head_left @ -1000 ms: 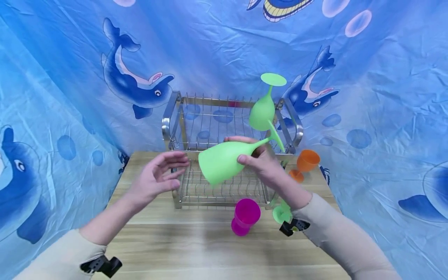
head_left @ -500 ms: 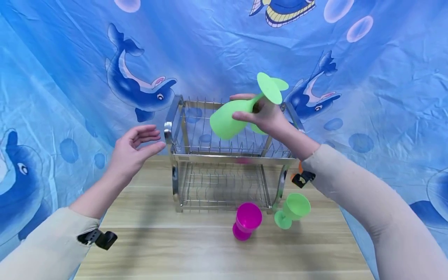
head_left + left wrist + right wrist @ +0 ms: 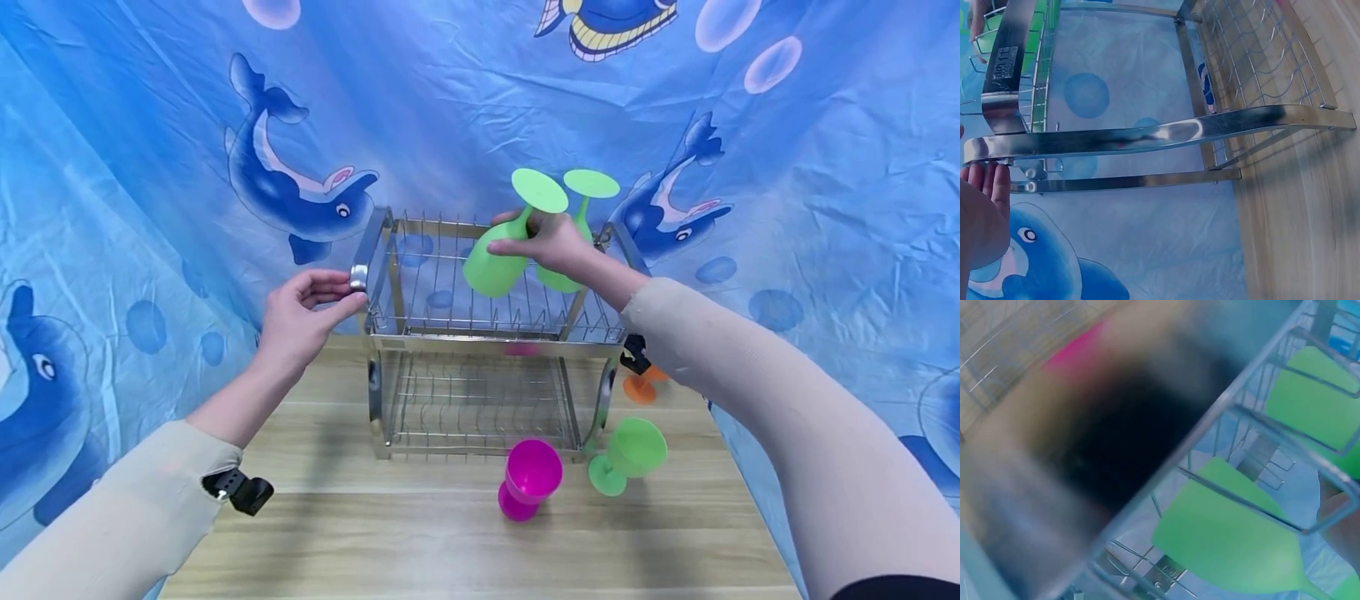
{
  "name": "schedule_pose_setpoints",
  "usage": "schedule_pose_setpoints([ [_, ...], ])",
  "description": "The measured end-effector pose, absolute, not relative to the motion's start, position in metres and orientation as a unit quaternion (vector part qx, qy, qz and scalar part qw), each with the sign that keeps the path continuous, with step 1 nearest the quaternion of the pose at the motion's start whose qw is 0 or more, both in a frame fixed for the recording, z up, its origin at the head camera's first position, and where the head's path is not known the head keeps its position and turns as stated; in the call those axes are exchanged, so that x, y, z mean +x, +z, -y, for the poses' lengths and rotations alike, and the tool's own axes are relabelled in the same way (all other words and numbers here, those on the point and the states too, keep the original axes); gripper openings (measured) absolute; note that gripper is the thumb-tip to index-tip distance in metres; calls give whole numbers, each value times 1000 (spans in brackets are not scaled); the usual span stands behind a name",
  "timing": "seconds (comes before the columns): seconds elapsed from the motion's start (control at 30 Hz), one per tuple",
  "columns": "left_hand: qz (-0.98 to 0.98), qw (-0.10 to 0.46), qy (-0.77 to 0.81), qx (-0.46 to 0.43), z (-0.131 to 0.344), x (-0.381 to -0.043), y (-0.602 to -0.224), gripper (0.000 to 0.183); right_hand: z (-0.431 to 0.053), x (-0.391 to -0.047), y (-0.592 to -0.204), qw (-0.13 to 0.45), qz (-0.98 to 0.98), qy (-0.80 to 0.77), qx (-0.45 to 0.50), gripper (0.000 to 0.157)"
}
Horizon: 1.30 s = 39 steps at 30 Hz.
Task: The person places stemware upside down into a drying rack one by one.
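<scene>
My right hand (image 3: pixel 551 242) grips a green goblet (image 3: pixel 497 262) by its stem end, bowl down, over the upper tier of a two-tier metal dish rack (image 3: pixel 480 342). Another green goblet (image 3: pixel 1229 531) stands upside down on that tier to the right, partly behind the hand. In the right wrist view the held goblet's bowl shows among the wires, with a bit of my hand beside it. At the rack's upper left side, my left hand (image 3: pixel 303 312) holds the curved metal frame between thumb and fingers; the left wrist view shows its fingertips (image 3: pixel 1000 181) under the bar.
On the wooden table (image 3: pixel 390 533), a magenta goblet (image 3: pixel 532 473) stands before the rack and a green goblet (image 3: pixel 636 447) right of it. An orange goblet (image 3: pixel 641 387) is partly hidden by my right sleeve. A blue dolphin-print cloth (image 3: pixel 465 100) hangs behind.
My right hand has lifted the green goblet to the upper tier and tipped it more upright, bowl down. My left hand, earlier apart from the rack, has come to its left frame.
</scene>
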State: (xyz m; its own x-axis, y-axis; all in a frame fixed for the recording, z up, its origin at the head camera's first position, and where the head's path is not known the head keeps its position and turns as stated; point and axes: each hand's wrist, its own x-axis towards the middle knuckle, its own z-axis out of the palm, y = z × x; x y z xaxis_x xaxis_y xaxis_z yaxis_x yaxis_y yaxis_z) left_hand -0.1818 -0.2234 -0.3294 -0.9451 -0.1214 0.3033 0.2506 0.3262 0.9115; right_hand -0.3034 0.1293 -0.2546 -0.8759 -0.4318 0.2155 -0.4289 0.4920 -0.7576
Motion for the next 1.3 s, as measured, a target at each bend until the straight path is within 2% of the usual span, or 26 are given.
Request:
schedule_pose_setpoints([
  [0.13, 801, 162, -576, -35, 225, -184, -332, 43, -127, -310, -258, 14, -877, -421, -232, 51],
  [0.33, 814, 155, -559, -19, 225, -190, -334, 45, -123, -316, -258, 23, -875, -429, -223, 44],
  [0.5, 818, 156, -553, -6, 226, -193, -336, 43, -119, -323, -256, 35, -880, -421, -219, 45],
  [0.87, 811, 164, -561, -11, 224, -195, -334, 43, -116, -331, -258, 31, -897, -390, -207, 54],
  [1.3, 812, 179, -556, -17, 224, -196, -333, 41, -121, -325, -258, 3, -908, -364, -206, 44],
])
